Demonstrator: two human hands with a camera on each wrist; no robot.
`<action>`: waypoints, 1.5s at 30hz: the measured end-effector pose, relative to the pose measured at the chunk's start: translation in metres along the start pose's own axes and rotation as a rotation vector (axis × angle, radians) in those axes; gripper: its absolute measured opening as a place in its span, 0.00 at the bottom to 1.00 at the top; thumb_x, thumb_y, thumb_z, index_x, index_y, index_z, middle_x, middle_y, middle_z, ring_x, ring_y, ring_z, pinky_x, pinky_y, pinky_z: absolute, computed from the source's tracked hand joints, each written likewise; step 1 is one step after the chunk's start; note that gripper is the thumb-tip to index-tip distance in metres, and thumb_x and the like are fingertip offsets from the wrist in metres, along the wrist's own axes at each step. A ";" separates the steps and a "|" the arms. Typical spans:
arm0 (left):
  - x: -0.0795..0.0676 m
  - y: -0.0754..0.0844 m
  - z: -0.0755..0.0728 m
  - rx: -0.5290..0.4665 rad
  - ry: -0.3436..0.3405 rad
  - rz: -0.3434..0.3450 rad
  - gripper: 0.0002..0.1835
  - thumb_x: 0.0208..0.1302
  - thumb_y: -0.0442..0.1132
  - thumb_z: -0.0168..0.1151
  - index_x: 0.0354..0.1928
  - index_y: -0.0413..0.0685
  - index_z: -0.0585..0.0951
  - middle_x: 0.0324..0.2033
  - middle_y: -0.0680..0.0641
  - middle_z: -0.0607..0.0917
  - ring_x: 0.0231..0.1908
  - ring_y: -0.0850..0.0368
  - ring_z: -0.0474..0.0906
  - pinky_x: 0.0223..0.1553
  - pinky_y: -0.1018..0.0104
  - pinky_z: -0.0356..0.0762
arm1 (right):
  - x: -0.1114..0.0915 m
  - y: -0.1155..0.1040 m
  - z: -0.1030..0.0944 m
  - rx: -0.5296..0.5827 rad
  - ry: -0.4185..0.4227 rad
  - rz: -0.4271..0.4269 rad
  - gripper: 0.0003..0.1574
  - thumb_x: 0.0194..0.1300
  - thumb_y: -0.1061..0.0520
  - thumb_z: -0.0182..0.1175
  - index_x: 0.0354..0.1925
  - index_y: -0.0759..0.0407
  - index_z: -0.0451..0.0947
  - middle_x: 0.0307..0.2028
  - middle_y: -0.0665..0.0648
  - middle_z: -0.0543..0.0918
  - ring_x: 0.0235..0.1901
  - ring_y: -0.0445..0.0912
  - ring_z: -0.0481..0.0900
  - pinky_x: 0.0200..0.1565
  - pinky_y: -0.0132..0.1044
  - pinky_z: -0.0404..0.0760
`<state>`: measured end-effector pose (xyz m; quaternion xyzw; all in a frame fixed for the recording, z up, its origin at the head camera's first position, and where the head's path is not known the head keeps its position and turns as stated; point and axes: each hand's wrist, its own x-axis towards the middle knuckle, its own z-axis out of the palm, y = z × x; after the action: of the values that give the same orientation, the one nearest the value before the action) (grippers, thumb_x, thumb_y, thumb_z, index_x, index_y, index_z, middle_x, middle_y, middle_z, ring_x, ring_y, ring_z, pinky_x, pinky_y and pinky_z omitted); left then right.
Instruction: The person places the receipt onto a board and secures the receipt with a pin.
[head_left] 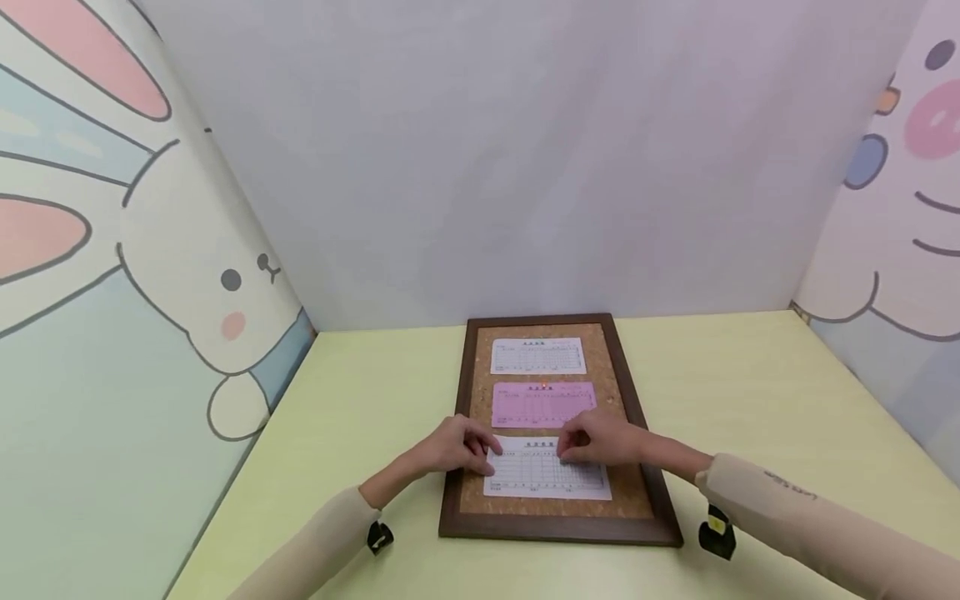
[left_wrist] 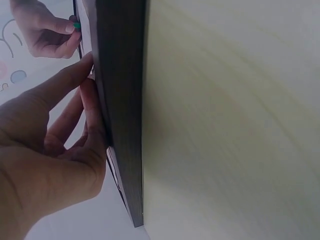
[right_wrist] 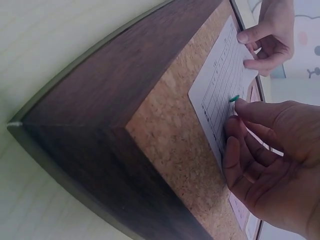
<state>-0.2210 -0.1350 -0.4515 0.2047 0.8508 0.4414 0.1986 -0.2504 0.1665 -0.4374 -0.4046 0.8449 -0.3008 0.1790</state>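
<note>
A white printed form [head_left: 528, 482] lies on the lower part of a cork board [head_left: 628, 502] with a dark brown frame [head_left: 555, 528]. At the form's left edge, my left hand [head_left: 452, 445] rests its thumb and fingertips on the paper, spread apart. My right hand [head_left: 603, 438] pinches a green push pin [right_wrist: 234, 98] between thumb and index finger, close over the form's upper right part. The pin's point is hidden. In the left wrist view, the same green pin [left_wrist: 76, 25] shows at the right hand's fingertips.
Above this form on the board are a pink form [head_left: 536, 406], with a small red pin [head_left: 543, 385] near its top edge, and another white form [head_left: 538, 357]. The board lies on a pale yellow table [head_left: 360, 392]. A grey-white wall stands behind, with cartoon-painted panels at both sides.
</note>
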 end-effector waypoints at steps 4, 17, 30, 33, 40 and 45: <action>0.004 0.002 -0.002 0.009 -0.002 0.006 0.10 0.54 0.29 0.77 0.39 0.39 0.88 0.28 0.43 0.87 0.27 0.63 0.76 0.28 0.75 0.73 | -0.002 0.001 -0.002 -0.004 0.033 -0.005 0.03 0.68 0.59 0.66 0.36 0.56 0.85 0.28 0.45 0.82 0.27 0.32 0.70 0.31 0.26 0.72; -0.002 0.004 0.002 0.009 0.013 -0.028 0.09 0.58 0.32 0.75 0.41 0.40 0.88 0.29 0.46 0.86 0.28 0.62 0.76 0.28 0.74 0.72 | -0.007 -0.002 0.006 -0.034 0.083 -0.020 0.03 0.65 0.57 0.70 0.35 0.56 0.86 0.28 0.45 0.83 0.27 0.32 0.71 0.32 0.26 0.73; -0.004 0.005 0.009 0.036 0.035 0.023 0.11 0.56 0.30 0.76 0.41 0.39 0.87 0.26 0.47 0.84 0.25 0.62 0.74 0.27 0.75 0.71 | -0.008 -0.007 0.002 0.032 0.181 0.074 0.04 0.68 0.61 0.67 0.37 0.60 0.88 0.31 0.50 0.87 0.29 0.37 0.74 0.32 0.27 0.74; -0.004 0.003 0.008 0.034 0.040 0.020 0.11 0.55 0.31 0.77 0.41 0.39 0.87 0.26 0.47 0.84 0.25 0.62 0.74 0.27 0.74 0.71 | -0.002 -0.003 0.002 0.082 0.202 0.086 0.06 0.68 0.61 0.66 0.38 0.62 0.88 0.32 0.52 0.87 0.29 0.39 0.73 0.31 0.27 0.73; -0.005 0.004 0.010 0.025 0.054 0.017 0.14 0.55 0.31 0.77 0.44 0.39 0.87 0.30 0.45 0.85 0.27 0.62 0.75 0.29 0.74 0.73 | 0.008 0.006 0.007 0.119 0.230 0.119 0.09 0.69 0.57 0.67 0.39 0.62 0.89 0.30 0.52 0.86 0.28 0.39 0.73 0.29 0.28 0.70; -0.005 0.004 0.010 0.027 0.046 0.027 0.16 0.54 0.32 0.78 0.45 0.39 0.86 0.30 0.44 0.84 0.27 0.62 0.76 0.29 0.75 0.73 | 0.011 0.009 0.009 0.101 0.221 0.137 0.10 0.68 0.56 0.67 0.40 0.61 0.90 0.31 0.52 0.88 0.28 0.39 0.73 0.29 0.28 0.69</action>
<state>-0.2112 -0.1286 -0.4531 0.2086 0.8583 0.4369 0.1702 -0.2571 0.1593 -0.4503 -0.3010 0.8689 -0.3726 0.1250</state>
